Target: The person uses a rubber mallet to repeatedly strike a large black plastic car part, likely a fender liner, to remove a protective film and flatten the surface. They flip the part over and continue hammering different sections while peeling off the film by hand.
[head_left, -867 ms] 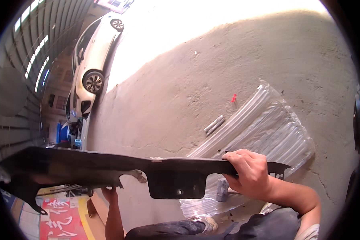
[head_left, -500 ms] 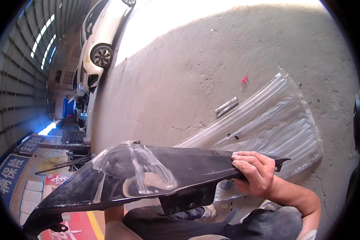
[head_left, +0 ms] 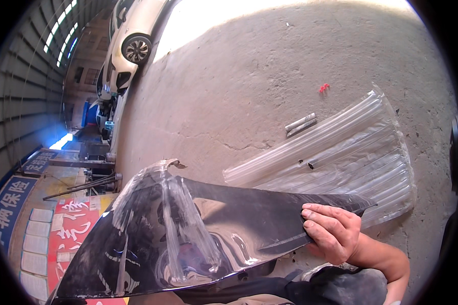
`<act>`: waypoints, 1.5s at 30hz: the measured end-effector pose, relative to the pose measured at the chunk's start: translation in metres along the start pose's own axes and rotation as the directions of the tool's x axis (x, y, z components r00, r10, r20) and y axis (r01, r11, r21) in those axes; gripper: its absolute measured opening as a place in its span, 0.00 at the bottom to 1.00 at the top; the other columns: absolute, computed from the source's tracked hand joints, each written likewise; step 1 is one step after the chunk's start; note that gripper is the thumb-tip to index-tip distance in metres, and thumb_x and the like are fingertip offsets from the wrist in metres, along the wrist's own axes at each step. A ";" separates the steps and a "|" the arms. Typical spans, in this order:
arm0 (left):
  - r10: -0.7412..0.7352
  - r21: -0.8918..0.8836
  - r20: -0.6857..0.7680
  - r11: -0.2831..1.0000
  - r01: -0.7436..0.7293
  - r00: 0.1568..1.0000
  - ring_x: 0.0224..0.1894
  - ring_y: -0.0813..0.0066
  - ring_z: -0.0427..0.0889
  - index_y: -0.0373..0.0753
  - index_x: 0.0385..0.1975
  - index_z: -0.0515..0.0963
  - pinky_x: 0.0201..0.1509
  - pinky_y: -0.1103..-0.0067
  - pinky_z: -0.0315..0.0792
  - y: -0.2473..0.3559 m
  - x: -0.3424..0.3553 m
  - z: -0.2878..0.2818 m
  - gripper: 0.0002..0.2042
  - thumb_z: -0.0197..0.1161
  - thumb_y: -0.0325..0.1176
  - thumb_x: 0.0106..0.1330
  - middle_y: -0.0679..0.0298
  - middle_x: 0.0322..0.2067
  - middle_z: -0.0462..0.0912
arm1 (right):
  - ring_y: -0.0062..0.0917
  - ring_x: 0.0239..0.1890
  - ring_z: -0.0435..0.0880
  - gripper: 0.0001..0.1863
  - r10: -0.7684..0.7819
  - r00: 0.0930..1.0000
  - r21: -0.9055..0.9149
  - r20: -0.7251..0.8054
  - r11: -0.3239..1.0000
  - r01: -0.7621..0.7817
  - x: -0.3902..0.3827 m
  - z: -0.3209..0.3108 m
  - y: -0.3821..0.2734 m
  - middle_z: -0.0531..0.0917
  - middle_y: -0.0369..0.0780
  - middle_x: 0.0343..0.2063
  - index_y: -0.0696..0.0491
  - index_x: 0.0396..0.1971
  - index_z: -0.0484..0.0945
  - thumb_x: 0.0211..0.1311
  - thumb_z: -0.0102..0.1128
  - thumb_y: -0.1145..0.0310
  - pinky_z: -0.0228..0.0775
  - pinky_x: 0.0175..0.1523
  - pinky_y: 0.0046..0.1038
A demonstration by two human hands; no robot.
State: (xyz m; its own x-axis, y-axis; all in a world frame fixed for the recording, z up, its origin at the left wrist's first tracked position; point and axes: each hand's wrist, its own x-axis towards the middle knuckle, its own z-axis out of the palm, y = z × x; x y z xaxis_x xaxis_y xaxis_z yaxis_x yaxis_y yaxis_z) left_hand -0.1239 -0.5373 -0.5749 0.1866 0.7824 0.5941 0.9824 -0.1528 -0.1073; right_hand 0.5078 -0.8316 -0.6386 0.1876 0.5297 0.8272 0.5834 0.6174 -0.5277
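A glossy black car fender [head_left: 269,213] spans the lower part of the head view, tilted so that its scuffed outer face shows. Whitish scrapes and a raised, torn-looking upper edge mark its left half. My right hand [head_left: 333,231] is closed round the fender near its narrow right end, fingers over the face. My left hand is hidden behind the panel, with only a bit of forearm showing below its lower edge.
Clear ribbed air-cushion wrap [head_left: 341,157] lies on the concrete floor [head_left: 229,91] beyond the fender. Two short grey rolls [head_left: 301,124] and a red scrap [head_left: 324,88] are near it. A light-coloured car [head_left: 132,30] stands at far left; a red printed board [head_left: 76,223] lies nearer.
The fender has tipped so that more of its outer face shows, its lower left part dropping. The bracket beneath is now mostly hidden. My right hand keeps its grip and sits slightly lower.
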 end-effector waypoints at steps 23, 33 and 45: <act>0.379 -0.391 0.350 0.890 -0.234 0.857 0.46 0.48 0.78 0.32 0.50 0.72 0.50 0.66 0.69 0.231 0.056 0.031 0.17 0.57 0.30 0.61 0.46 0.44 0.79 | 0.38 0.28 0.83 0.13 0.880 0.469 -0.334 -0.076 0.420 -0.844 -0.038 -0.090 0.058 0.81 0.50 0.26 0.60 0.35 0.78 0.53 0.67 0.69 0.72 0.33 0.31; 0.535 -0.505 0.532 0.823 -0.262 0.656 0.48 0.45 0.75 0.33 0.46 0.71 0.50 0.65 0.68 0.329 -0.001 0.141 0.21 0.50 0.17 0.48 0.45 0.41 0.77 | 0.42 0.33 0.82 0.15 0.967 0.179 -0.481 -0.180 0.072 -0.874 -0.173 -0.116 0.056 0.81 0.51 0.27 0.60 0.36 0.79 0.54 0.65 0.64 0.71 0.39 0.35; 0.537 -0.463 0.615 0.839 -0.287 0.577 0.55 0.48 0.73 0.34 0.55 0.69 0.59 0.66 0.68 0.337 -0.041 0.225 0.28 0.54 0.17 0.48 0.45 0.50 0.75 | 0.47 0.38 0.81 0.17 0.963 0.136 -0.570 -0.232 -0.021 -0.821 -0.220 -0.112 0.066 0.81 0.53 0.31 0.59 0.38 0.77 0.55 0.63 0.62 0.71 0.42 0.39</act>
State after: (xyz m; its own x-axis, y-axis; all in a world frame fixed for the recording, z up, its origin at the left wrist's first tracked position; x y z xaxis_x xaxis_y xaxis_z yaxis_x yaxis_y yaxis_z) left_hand 0.2013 -0.4850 -0.8147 0.6396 0.7409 -0.2048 0.7671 -0.6323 0.1085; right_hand 0.5936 -0.9723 -0.8341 0.7709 0.5318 -0.3505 0.2842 -0.7797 -0.5579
